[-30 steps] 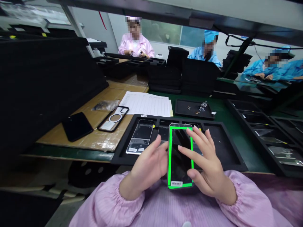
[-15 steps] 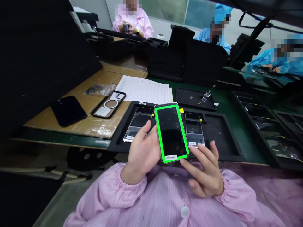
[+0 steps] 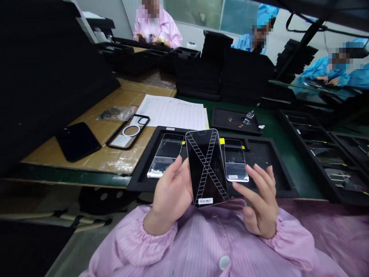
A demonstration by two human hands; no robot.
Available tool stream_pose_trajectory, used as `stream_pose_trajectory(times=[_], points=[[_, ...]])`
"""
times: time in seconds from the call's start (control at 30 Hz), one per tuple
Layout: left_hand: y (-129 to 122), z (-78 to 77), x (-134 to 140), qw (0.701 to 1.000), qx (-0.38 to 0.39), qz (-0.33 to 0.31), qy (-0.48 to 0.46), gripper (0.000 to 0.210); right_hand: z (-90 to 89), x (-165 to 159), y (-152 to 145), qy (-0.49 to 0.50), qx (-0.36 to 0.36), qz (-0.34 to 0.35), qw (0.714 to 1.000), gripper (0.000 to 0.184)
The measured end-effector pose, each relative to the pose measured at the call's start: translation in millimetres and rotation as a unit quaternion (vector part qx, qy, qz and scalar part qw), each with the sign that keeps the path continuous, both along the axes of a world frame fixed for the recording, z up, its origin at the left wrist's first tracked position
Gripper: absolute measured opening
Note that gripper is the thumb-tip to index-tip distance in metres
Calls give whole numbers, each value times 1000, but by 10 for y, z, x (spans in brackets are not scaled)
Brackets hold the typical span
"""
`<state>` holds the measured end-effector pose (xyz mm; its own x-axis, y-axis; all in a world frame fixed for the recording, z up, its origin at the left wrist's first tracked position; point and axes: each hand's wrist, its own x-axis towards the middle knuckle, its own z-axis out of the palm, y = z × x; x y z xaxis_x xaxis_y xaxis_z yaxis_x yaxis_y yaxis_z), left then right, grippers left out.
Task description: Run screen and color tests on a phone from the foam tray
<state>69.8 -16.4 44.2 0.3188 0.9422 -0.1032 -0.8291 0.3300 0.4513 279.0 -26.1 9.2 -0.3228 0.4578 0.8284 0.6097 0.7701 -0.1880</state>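
Note:
A smartphone rests tilted in my left hand, whose thumb and palm support its left side; the other fingers are hidden behind it. Its lit black screen carries two ladder-like white strips crossing in an X, with a barcode label at the bottom and a yellow tab at the upper right. Just right of the phone, my right hand hovers apart from it, fingers spread and holding nothing. Behind the phone, a black foam tray holds one phone screen on the left and another phone screen on the right.
Left on cardboard lie a dark phone and a clear phone case. Printed sheets lie behind the tray. A small black tray holds tiny parts. More screen trays stand at right. Several co-workers sit beyond black partitions.
The phone's display switched from a green border on black to a crossed ladder pattern. My right hand moved right, away from the phone's lower edge.

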Motion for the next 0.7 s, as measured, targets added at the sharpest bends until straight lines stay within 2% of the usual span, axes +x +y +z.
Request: stream_pose_trajectory(times=[0.1,0.27,0.43,0.57,0.7], points=[[-40,-13,49,1000,14,-17,22,54,97,-79,95,4,-34,-18,999,34],[-107,-41,105,997,41,-51,45,56,242,-210,291,-34,-95,-57,993,48],[-119,-58,107,995,57,-64,46,58,267,-246,347,-65,-89,-87,990,49],[-67,-12,95,996,56,-43,48,56,169,-256,233,-91,-72,-47,992,46],[2,32,83,998,49,-15,43,54,10,-274,91,-111,-14,46,993,42]])
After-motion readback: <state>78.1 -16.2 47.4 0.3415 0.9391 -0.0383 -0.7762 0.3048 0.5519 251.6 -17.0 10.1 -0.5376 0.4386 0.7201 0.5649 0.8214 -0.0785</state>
